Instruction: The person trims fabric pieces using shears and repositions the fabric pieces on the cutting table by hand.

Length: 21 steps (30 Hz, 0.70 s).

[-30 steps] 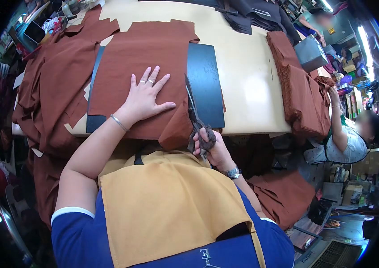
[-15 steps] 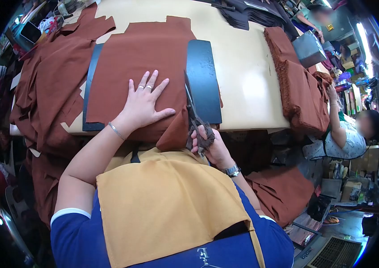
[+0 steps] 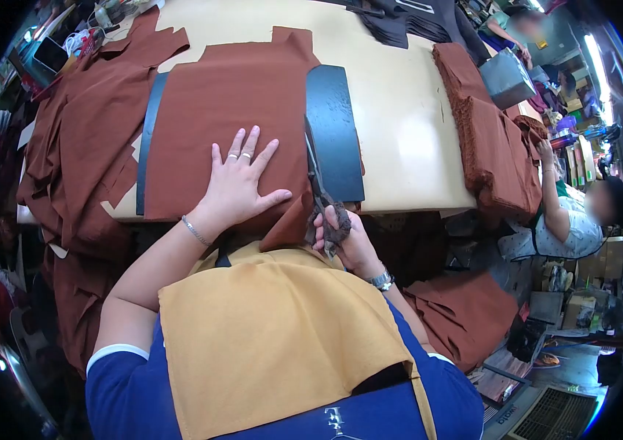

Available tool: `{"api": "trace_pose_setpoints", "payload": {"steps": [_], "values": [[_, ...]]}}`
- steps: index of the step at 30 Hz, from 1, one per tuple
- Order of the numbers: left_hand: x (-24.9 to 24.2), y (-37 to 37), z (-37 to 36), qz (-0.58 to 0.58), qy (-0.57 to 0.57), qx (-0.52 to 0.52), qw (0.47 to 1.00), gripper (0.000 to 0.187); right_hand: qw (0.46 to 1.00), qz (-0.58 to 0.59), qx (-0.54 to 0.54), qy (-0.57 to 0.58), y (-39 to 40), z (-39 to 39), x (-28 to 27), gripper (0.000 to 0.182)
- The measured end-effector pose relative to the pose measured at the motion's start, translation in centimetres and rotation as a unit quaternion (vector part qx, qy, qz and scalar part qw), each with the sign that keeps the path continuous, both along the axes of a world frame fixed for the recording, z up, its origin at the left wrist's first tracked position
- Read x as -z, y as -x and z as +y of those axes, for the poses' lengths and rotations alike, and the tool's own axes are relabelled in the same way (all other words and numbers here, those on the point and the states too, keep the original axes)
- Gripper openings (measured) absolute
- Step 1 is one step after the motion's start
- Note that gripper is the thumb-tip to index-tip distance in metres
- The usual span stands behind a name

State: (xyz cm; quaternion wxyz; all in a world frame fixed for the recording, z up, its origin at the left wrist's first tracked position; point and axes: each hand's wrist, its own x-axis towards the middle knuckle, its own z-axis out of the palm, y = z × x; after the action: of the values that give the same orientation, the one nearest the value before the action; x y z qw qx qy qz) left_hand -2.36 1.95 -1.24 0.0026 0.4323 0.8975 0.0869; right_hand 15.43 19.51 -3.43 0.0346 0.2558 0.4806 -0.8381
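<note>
A rust-brown cloth piece [image 3: 231, 95] lies over a dark blue board [image 3: 333, 125] at the table's near edge. My left hand [image 3: 240, 183] presses flat on the cloth, fingers spread. In my right hand [image 3: 352, 242] is a pair of scissors [image 3: 314, 165], its handles wrapped in dark cloth. The long blades point away from me along the cloth's right edge, over the board. Near the scissors a corner of the cloth is folded up and hangs past the table edge. My right palm is partly hidden by the wrapping.
More rust-brown cloth [image 3: 91, 147] drapes off the table's left side. A thick folded cloth stack [image 3: 498, 154] sits at right, beside a grey metal box [image 3: 507, 79]. Dark garment pieces [image 3: 414, 22] lie at the back. A co-worker [image 3: 565, 220] reaches toward the stack.
My left hand has slid slightly toward me, and the cloth under it has shifted the same way. The scissors remain almost in place along the cloth's right edge.
</note>
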Motion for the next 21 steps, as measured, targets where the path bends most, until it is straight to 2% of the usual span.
{"api": "trace_pose_setpoints", "payload": {"steps": [6,9,12,15,21], "values": [[0.1,-0.9,-0.1,-0.022,0.000,-0.012,1.000,0.086,1.000,0.006,-0.006,-0.020,0.1,0.0,-0.1,0.036],[-1.0,0.3,0.1,-0.098,0.002,-0.018,0.995,0.083,0.999,-0.005,-0.007,-0.039,-0.2,-0.2,-0.6,0.034],[-2.3,3.4,0.5,-0.073,-0.005,0.003,0.997,0.081,0.999,-0.006,-0.005,-0.032,-0.5,-0.2,-0.3,0.033],[-0.9,5.8,0.5,-0.027,0.011,0.025,0.999,0.084,1.000,-0.008,0.005,0.001,-0.5,-0.3,-0.4,0.036],[-0.2,5.2,0.3,-0.006,0.016,0.016,1.000,0.086,1.000,0.006,-0.003,0.019,-0.3,-0.1,0.0,0.041]]}}
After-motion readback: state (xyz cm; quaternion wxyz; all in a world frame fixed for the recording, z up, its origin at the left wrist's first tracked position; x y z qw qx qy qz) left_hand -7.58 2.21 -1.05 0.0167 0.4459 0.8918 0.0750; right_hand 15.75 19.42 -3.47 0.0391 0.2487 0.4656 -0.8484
